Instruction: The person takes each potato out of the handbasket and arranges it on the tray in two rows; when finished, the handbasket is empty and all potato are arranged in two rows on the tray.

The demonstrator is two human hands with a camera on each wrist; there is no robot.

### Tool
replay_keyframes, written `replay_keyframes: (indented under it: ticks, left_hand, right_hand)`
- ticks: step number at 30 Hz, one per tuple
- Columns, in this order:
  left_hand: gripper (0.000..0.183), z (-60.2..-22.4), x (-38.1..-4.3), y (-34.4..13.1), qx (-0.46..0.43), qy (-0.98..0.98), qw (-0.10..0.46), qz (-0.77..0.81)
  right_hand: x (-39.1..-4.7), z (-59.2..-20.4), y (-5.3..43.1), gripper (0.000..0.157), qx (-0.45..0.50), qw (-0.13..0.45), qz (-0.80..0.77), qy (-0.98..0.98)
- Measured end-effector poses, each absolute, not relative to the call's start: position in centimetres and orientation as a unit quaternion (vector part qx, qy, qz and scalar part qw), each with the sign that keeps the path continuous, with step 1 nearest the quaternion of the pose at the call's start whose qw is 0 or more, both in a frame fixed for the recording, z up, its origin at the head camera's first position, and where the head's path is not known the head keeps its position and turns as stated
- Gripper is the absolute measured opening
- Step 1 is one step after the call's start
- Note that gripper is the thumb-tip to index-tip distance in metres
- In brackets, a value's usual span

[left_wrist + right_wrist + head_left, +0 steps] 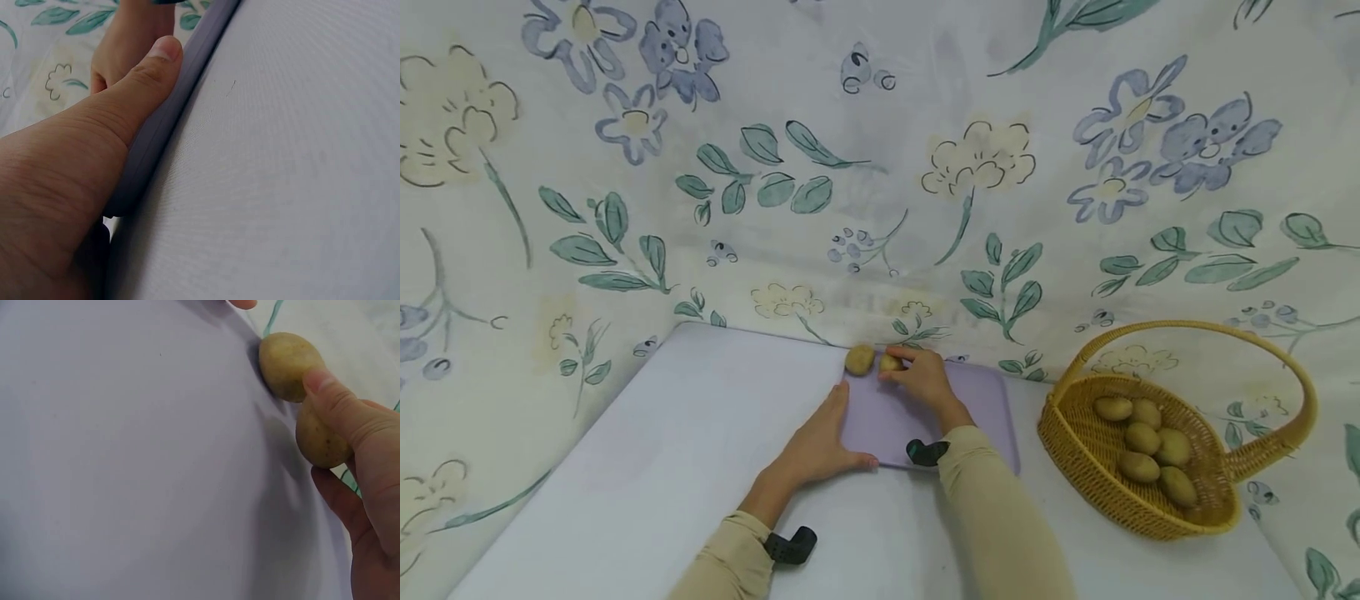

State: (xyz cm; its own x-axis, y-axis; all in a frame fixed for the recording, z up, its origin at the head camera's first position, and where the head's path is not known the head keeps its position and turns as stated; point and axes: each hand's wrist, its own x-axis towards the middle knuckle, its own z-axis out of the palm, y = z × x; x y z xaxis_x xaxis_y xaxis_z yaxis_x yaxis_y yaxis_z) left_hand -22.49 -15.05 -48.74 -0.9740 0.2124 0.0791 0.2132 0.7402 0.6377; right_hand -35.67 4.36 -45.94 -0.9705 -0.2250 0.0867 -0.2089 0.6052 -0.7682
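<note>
In the head view my right hand (925,382) pinches a potato (891,363) between thumb and fingers at the back edge of a lilac tray (895,425). Another potato (860,360) lies at the tray's back left corner. The right wrist view shows the pinched potato (322,439) close beside that other potato (289,365); a shadow falls on the tray below. My left hand (816,442) rests against the tray's front left corner, fingers straight along the left side and thumb along the front edge. Its thumb (147,78) touches the tray rim (165,119) in the left wrist view.
A yellow wicker basket (1086,467) with a tall handle stands right of the tray, with several potatoes (1142,437) inside. Everything stands on a white table (700,442). Behind it hangs a flower-patterned cloth (820,250).
</note>
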Motion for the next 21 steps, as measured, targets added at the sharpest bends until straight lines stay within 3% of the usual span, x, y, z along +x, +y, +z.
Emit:
replay_keyframes:
  ticks: [21]
  left_hand:
    - [0.139, -48.5, -22.2, -15.0, -0.117, -0.932, 0.003, -0.343]
  right_hand:
    - [-35.8, -45.9, 3.1, 0.054, -0.183, -0.020, -0.360, 0.914]
